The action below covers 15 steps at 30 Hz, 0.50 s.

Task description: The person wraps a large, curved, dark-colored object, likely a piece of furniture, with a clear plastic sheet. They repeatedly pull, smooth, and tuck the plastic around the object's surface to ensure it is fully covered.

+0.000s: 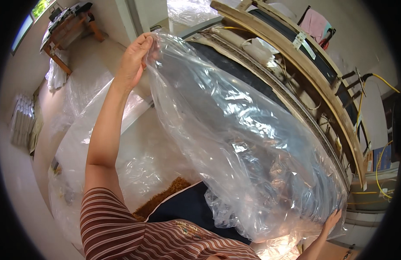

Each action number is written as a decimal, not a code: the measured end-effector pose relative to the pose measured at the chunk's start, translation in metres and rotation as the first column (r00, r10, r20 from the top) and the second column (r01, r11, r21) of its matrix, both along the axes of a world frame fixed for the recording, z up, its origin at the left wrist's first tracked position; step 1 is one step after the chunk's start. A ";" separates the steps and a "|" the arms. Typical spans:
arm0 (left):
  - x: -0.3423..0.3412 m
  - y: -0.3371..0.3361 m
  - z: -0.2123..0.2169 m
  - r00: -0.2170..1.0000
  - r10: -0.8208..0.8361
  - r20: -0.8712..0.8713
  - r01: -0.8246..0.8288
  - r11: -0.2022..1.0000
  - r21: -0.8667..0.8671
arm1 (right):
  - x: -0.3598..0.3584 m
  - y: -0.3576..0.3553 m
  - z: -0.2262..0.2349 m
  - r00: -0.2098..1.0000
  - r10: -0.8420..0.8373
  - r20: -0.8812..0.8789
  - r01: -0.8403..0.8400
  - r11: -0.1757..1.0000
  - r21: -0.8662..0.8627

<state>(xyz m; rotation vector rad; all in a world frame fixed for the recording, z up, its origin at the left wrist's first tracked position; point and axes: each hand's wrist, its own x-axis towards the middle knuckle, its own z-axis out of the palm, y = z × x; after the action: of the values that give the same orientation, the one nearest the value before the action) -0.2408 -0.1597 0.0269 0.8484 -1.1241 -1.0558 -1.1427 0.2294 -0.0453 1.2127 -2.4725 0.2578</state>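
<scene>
A large clear plastic sheet (235, 117), creased and shiny, stretches across the front of me from upper left to lower right. My left hand (137, 58) is closed on its far left corner, arm extended forward. At the lower right my right hand (332, 223) grips the sheet's other end, its fingers partly covered by the film. The sheet's middle hangs loose over my lap and lies along the near edge of a long bench-like machine (291, 104) with wooden bars. Bunched film gathers close to my body.
More clear film (144, 173) covers the floor at left. A wooden table (57, 34) stands at the far left, and stacked plastic rolls or bundles (23, 119) lean near the left wall. Yellow cables (378, 169) hang at the right. A pink cloth (315, 24) hangs behind the machine.
</scene>
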 end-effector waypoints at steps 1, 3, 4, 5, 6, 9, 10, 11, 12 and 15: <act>0.000 0.007 0.001 0.999 -0.012 0.035 0.013 1.000 -0.011 | -0.002 0.004 0.001 1.000 -0.019 0.008 0.019 1.000 0.022; 0.001 0.018 0.005 0.991 -0.030 0.128 0.034 0.999 -0.026 | -0.007 0.011 0.000 0.998 -0.063 0.022 0.062 0.996 0.068; 0.003 0.026 0.010 0.981 -0.033 0.191 0.038 0.999 -0.023 | -0.008 0.011 -0.001 0.997 -0.072 0.034 0.069 0.995 0.076; 0.003 0.031 0.012 0.966 -0.040 0.254 0.046 0.999 -0.019 | -0.011 0.011 -0.002 0.996 -0.083 0.045 0.079 0.993 0.084; 0.008 0.035 0.012 0.961 -0.040 0.273 0.042 0.999 -0.002 | -0.010 0.009 -0.004 0.994 -0.094 0.063 0.088 0.992 0.093; 0.025 0.042 0.016 0.958 0.001 0.287 -0.012 0.999 0.035 | -0.013 0.011 -0.006 0.998 -0.054 0.030 0.051 0.994 0.093; 0.028 0.042 0.018 0.964 0.053 0.260 -0.067 0.997 0.047 | -0.015 0.011 -0.008 0.999 -0.038 0.017 0.036 0.995 0.097; 0.032 0.041 0.019 0.967 0.103 0.232 -0.119 0.991 0.058 | -0.017 0.012 -0.010 1.000 -0.025 0.001 0.024 0.995 0.099; 0.048 0.036 0.018 0.944 0.113 0.309 -0.122 0.993 0.010 | -0.017 0.012 -0.013 1.000 -0.006 -0.010 0.007 0.995 0.100; 0.051 0.020 0.030 0.926 0.149 0.346 -0.174 0.984 0.043 | -0.006 0.026 -0.019 0.999 0.010 0.049 -0.014 0.997 0.076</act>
<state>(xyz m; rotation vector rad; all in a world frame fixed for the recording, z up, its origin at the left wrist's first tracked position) -0.1895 -0.1392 0.0570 1.1966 -1.2841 -0.8341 -1.1485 0.2555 -0.0641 1.2673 -2.5386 0.1995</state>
